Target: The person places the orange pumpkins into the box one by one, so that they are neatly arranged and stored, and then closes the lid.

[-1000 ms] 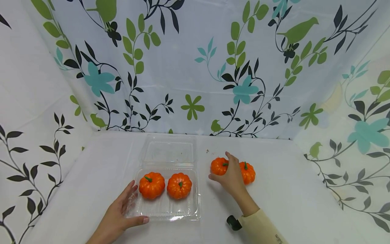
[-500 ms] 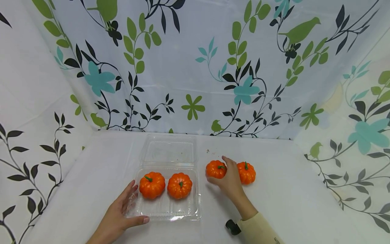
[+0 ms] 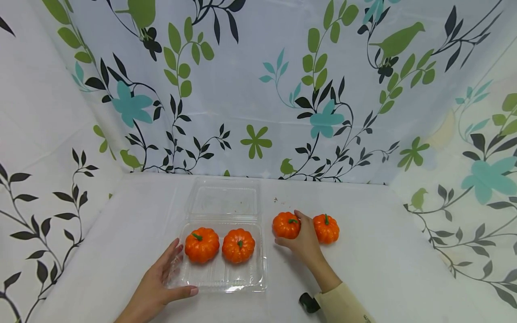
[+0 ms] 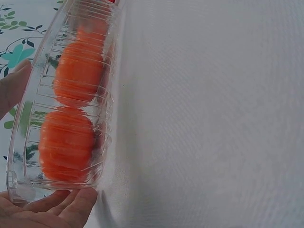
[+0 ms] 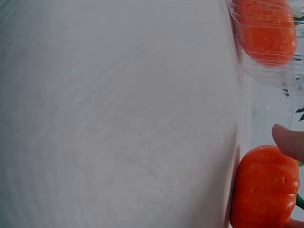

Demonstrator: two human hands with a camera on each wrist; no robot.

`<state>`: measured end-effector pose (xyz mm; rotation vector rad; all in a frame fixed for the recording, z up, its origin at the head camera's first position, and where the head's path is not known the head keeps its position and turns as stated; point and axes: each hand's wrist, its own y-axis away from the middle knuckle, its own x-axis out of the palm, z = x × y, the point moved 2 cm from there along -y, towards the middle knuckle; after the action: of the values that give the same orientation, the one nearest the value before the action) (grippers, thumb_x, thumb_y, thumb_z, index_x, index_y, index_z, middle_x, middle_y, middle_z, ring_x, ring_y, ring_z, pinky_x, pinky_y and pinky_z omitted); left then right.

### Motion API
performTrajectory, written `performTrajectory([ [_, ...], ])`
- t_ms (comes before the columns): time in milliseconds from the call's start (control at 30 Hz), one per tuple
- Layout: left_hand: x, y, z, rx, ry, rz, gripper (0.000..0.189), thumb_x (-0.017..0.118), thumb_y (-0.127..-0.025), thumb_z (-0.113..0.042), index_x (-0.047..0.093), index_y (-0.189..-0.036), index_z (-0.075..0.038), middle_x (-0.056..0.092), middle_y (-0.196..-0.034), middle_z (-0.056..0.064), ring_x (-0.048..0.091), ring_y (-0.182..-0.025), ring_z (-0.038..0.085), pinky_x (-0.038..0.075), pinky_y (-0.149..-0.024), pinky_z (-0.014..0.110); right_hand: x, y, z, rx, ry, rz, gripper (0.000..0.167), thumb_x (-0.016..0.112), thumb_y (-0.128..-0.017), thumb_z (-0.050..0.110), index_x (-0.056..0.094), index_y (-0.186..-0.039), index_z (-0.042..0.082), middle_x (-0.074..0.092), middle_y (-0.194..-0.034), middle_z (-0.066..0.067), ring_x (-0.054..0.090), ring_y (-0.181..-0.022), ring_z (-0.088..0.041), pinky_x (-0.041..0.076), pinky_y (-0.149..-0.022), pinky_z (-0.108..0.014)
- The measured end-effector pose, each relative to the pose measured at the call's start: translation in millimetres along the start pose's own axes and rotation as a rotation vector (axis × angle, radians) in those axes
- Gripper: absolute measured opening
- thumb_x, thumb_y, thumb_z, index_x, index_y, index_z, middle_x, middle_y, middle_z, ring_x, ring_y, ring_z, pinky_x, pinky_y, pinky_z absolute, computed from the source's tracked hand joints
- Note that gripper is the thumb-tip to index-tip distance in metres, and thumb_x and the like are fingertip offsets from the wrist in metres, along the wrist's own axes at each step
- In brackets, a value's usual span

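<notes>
Head view: right hand [image 3: 300,237] grasps the gripped pumpkin [image 3: 284,226] on the worktop [image 3: 383,251], thumb at near side, fingers over the right. Its stem points right; squat body, wider than tall. Spare pumpkin [image 3: 326,231] just right of that hand, stem pointing away from the person. Left hand [image 3: 159,276] clasps the near-left corner of the clear container [image 3: 226,280], long axis left-right, lid [image 3: 224,197] open to the far side. Inside, two pumpkins side by side: left pumpkin [image 3: 202,249] stem up-left, right pumpkin [image 3: 238,251] stem up. Sleeve [image 3: 343,305] lettering cropped, unreadable.

Left wrist view: container runs top to bottom, fingers at its lower end, thumb along its side.

Right wrist view: gripped pumpkin lower right, stem pointing right, thumb against its upper side.
</notes>
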<state>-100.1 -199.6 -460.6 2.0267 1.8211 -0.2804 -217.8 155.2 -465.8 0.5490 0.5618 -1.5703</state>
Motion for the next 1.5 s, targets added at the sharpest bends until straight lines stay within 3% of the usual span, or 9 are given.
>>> performTrajectory([
  [600,0.3,0.8,0.0,0.007,0.01,-0.007,0.122,0.092,-0.074,-0.03,0.011,-0.164,-0.02,0.027,-0.164,0.015,0.029,-0.149,0.035,0.029,-0.113,0.042,-2,0.4,3,-0.03,0.001,-0.012,0.087,0.089,-0.079,0.018,0.042,-0.15,0.006,0.044,-0.148,-0.019,0.043,-0.135,-0.037,0.038,-0.113,-0.057],
  [800,0.3,0.4,1.2,0.016,0.008,-0.001,0.123,0.092,-0.074,-0.029,0.009,-0.164,-0.018,0.026,-0.164,0.017,0.028,-0.148,0.038,0.029,-0.113,0.044,-10,3.7,13,-0.071,-0.131,-0.015,0.084,0.089,-0.079,0.017,0.046,-0.15,0.008,0.044,-0.149,-0.016,0.047,-0.132,-0.036,0.047,-0.107,-0.052],
  [1100,0.3,0.4,1.1,0.016,0.006,-0.008,0.123,0.092,-0.074,-0.028,0.01,-0.164,-0.018,0.027,-0.164,0.017,0.028,-0.149,0.037,0.028,-0.113,0.044,-17,13.3,32,-0.073,-0.355,0.041,0.088,0.092,-0.074,0.016,0.047,-0.15,0.02,0.052,-0.145,-0.003,0.055,-0.126,-0.027,0.05,-0.105,-0.045],
  [1333,0.4,-0.8,2.6,0.009,-0.008,-0.006,0.122,0.092,-0.074,-0.027,0.009,-0.164,-0.019,0.027,-0.164,0.016,0.029,-0.148,0.037,0.028,-0.114,0.045,-19,25.5,52,-0.13,-0.459,0.091,0.08,0.092,-0.074,0.012,0.053,-0.145,0.01,0.058,-0.142,-0.006,0.055,-0.131,-0.027,0.047,-0.106,-0.042],
  [1500,0.5,-0.6,2.1,-0.012,-0.016,-0.004,0.124,0.092,-0.073,-0.028,0.009,-0.164,-0.02,0.028,-0.163,0.017,0.029,-0.148,0.04,0.028,-0.115,0.048,-20,34.0,64,-0.124,-0.55,0.159,0.074,0.091,-0.075,0.009,0.057,-0.141,0.007,0.06,-0.139,-0.009,0.056,-0.13,-0.028,0.048,-0.105,-0.039],
])
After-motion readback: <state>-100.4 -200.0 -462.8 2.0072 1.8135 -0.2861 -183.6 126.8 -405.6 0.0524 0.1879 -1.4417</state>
